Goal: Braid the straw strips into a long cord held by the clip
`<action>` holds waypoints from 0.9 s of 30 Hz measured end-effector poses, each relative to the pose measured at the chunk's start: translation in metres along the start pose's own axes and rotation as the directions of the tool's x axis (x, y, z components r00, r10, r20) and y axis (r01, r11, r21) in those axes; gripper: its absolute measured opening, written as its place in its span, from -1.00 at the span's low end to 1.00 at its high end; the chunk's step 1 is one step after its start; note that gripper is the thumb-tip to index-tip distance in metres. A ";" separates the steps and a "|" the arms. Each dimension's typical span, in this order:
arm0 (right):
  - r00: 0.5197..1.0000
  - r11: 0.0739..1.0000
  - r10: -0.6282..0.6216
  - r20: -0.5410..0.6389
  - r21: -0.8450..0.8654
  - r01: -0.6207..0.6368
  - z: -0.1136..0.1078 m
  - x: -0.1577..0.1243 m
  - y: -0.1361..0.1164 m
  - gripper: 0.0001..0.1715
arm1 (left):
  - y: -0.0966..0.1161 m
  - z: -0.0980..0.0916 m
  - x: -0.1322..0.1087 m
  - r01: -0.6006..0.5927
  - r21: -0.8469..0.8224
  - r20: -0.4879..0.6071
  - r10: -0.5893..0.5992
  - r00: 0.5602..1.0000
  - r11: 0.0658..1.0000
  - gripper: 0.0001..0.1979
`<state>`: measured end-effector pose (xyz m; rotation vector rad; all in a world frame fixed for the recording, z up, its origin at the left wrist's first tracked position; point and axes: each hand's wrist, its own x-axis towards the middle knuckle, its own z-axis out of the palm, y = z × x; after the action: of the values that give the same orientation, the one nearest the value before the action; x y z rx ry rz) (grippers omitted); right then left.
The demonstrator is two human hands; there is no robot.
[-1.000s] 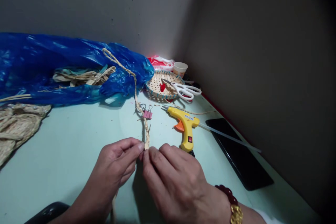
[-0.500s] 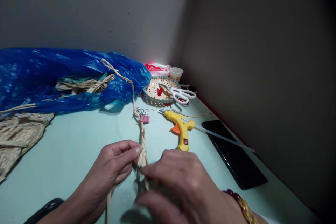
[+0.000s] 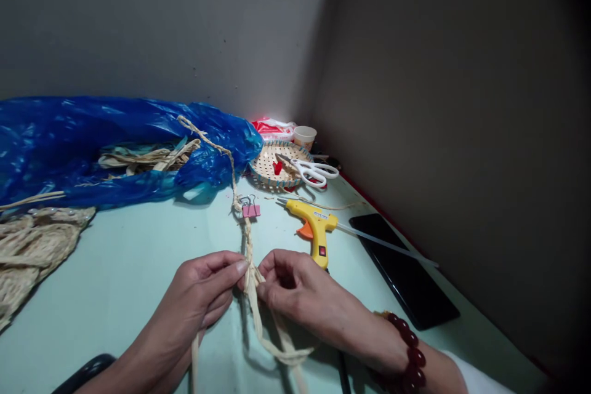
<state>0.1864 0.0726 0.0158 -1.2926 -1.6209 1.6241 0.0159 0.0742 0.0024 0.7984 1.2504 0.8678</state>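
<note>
A pale straw-like braid (image 3: 248,237) runs away from me over the table, with a pink binder clip (image 3: 251,210) attached partway along. My left hand (image 3: 205,289) pinches the braid at its near end between thumb and forefinger. Close beside it on the right, my right hand (image 3: 295,289) pinches one of the loose strands where they leave the braid. Flat loose strands (image 3: 258,326) hang and curl below the hands, and another hangs under my left hand. The far end of the braid rests on a blue plastic bag (image 3: 221,126).
More strands (image 3: 152,157) lie in the bag's opening. A woven straw piece (image 3: 41,252) is at left. Beyond my right hand are a yellow glue gun (image 3: 318,225), a black phone-like slab (image 3: 406,271), and a shallow basket (image 3: 263,166) with white scissors (image 3: 314,172) and a paper cup (image 3: 305,135) behind.
My right hand, blurred and lower before, has turned and moved up to the braid, now pinching a strand. The loose strands have swung out below it. The left hand keeps its hold.
</note>
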 end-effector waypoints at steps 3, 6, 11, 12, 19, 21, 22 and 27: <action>0.997 0.994 -0.066 -0.032 -0.094 0.063 0.001 -0.003 0.009 -0.89 | -0.003 0.000 0.001 0.017 -0.004 -0.011 -0.017 1.000 1.000 -0.78; 0.997 0.992 -0.062 0.038 -0.105 0.066 0.000 -0.004 0.013 -0.80 | -0.004 0.001 0.001 0.011 0.027 -0.032 -0.010 0.999 1.000 -0.78; 0.981 0.922 -0.195 -0.004 -0.342 0.182 -0.004 -0.003 0.005 -0.71 | -0.006 0.000 0.003 0.015 0.112 -0.051 -0.010 0.999 0.994 -0.74; 0.979 0.918 -0.202 0.001 -0.348 0.190 -0.005 -0.003 0.004 -0.69 | -0.007 0.000 0.004 0.010 0.125 -0.050 -0.004 0.999 0.992 -0.74; 0.990 0.888 -0.143 -0.012 -0.444 0.122 -0.007 -0.001 0.005 -0.66 | -0.006 -0.003 0.008 0.002 0.156 0.006 -0.003 1.000 0.988 -0.73; 0.991 0.881 -0.133 0.007 -0.457 0.121 -0.007 -0.002 0.005 -0.66 | -0.007 -0.004 0.009 0.009 0.157 0.018 -0.012 1.000 0.988 -0.73; 0.991 0.876 -0.136 0.015 -0.466 0.127 -0.007 -0.003 0.005 -0.66 | -0.007 -0.004 0.009 0.013 0.165 0.019 -0.016 1.000 0.986 -0.74; 0.985 0.723 -0.172 -0.026 -0.682 0.109 -0.002 -0.008 0.002 -0.70 | -0.007 -0.002 0.005 -0.050 0.241 -0.025 0.058 0.998 0.969 -0.78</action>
<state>0.1915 0.0665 0.0166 -1.4891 -2.3076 0.8615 0.0153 0.0753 -0.0066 1.0193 1.3845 0.7832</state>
